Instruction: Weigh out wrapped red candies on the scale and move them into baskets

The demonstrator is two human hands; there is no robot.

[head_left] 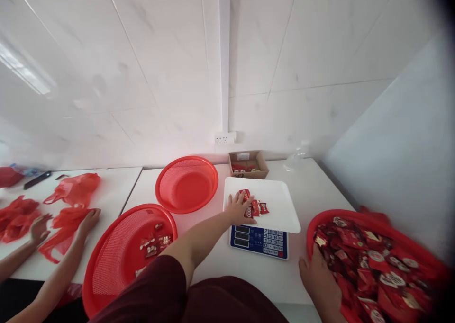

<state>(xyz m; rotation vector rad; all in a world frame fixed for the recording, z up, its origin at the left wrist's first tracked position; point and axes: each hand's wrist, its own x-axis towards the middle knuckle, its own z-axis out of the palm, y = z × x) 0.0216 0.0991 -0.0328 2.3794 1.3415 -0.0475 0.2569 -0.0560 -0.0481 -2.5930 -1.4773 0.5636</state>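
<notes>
My left hand (239, 207) reaches across to the white tray (280, 204) of a blue electronic scale (259, 241), its fingers spread flat on a small pile of red candy packets (255, 205). At the lower right my right hand (318, 278) rests with its fingers dipped into a red basket (423, 261) heaped with red wrapped candies (369, 271); what those fingers hold, if anything, is hidden.
Two more red mesh baskets: one (106, 261) near me holds a few packets, another (186, 183) behind it holds nothing. A small cardboard box (248, 165) stands by the wall. At the left another person's hands (88, 219) handle red plastic bags (73, 190).
</notes>
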